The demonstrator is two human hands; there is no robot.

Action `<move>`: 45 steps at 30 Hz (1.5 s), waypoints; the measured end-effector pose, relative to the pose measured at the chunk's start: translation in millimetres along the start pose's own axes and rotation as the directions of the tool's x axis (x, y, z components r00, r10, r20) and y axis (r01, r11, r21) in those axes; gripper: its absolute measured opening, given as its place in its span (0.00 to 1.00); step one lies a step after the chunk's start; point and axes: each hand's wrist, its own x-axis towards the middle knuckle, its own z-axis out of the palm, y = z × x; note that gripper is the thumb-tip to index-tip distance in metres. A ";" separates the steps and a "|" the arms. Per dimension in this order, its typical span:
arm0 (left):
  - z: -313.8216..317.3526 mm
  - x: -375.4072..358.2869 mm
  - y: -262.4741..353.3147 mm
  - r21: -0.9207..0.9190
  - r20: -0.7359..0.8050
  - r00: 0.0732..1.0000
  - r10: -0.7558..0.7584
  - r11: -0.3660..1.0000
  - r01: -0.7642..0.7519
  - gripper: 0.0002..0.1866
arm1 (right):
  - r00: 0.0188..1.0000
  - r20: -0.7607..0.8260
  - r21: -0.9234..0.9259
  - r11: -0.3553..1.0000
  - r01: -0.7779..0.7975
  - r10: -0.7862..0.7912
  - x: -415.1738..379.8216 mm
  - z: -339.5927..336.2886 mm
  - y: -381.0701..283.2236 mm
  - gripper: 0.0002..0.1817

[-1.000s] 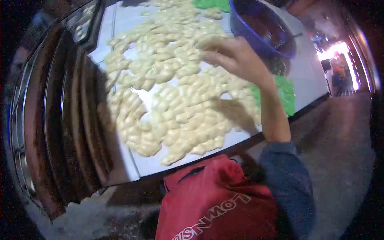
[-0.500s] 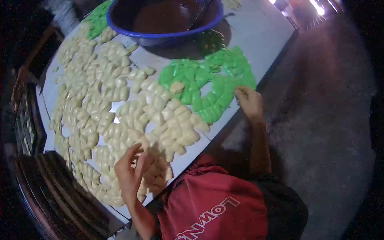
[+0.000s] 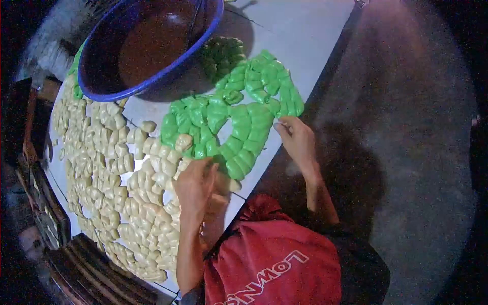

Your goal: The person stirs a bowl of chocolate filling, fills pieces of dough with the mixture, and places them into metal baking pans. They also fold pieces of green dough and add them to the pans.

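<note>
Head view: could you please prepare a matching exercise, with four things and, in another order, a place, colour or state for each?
1. Basin
2. Left hand
3. Garment
4. Right hand

A. red with white letters
B. beside the green pieces, near the table's edge
C. blue rim, brown contents
D. over the cream pieces

Pairs: 1-C, 2-D, 3-A, 4-B

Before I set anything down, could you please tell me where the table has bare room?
The widest bare patch on the white table lies past the green pieces, between the blue basin and the table's right-hand edge. A smaller shadowed patch lies between basin and green pieces. The cream pieces crowd the table's left side.
</note>
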 end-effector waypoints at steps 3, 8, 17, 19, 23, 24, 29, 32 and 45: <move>10.8 20.5 11.7 0.063 -0.008 1.000 0.030 0.998 -0.030 0.08 | 1.000 -0.001 -0.012 1.000 0.001 -0.001 18.6 0.1 4.3 0.12; 22.7 56.7 23.3 0.076 0.037 0.990 0.138 0.987 -0.140 0.08 | 0.986 -0.019 -0.024 0.985 -0.169 0.168 26.8 -22.2 19.6 0.14; 53.3 86.4 34.0 0.045 0.123 0.979 0.162 0.985 -0.168 0.08 | 0.978 -0.188 -0.158 0.986 0.059 -0.089 45.9 -18.8 81.2 0.22; 61.3 93.2 40.7 0.041 0.105 0.962 0.250 0.966 -0.256 0.08 | 0.979 -0.172 -0.068 0.993 0.097 -0.108 49.4 -14.3 75.3 0.19; 78.3 106.1 53.9 0.048 0.115 0.934 0.338 0.937 -0.345 0.09 | 0.995 -0.057 0.251 0.966 -0.069 0.086 47.4 -16.2 82.4 0.09; 81.4 109.7 57.6 0.049 0.106 0.927 0.360 0.929 -0.366 0.10 | 0.981 -0.064 0.486 0.864 -0.130 0.183 45.3 -21.1 82.7 0.09; 106.7 126.3 68.7 0.002 0.166 0.894 0.416 0.907 -0.422 0.19 | 0.908 0.127 0.900 0.340 -0.275 0.399 48.5 -34.4 88.1 0.12; 115.6 133.4 87.6 0.006 0.186 0.863 0.469 0.878 -0.478 0.23 | 0.967 0.145 0.619 0.743 -0.254 0.210 56.2 -31.5 102.0 0.16; 157.7 144.1 87.1 -0.018 0.165 0.822 0.546 0.834 -0.551 0.16 | 0.883 0.395 0.586 0.671 -0.454 0.252 46.2 -55.9 80.8 0.16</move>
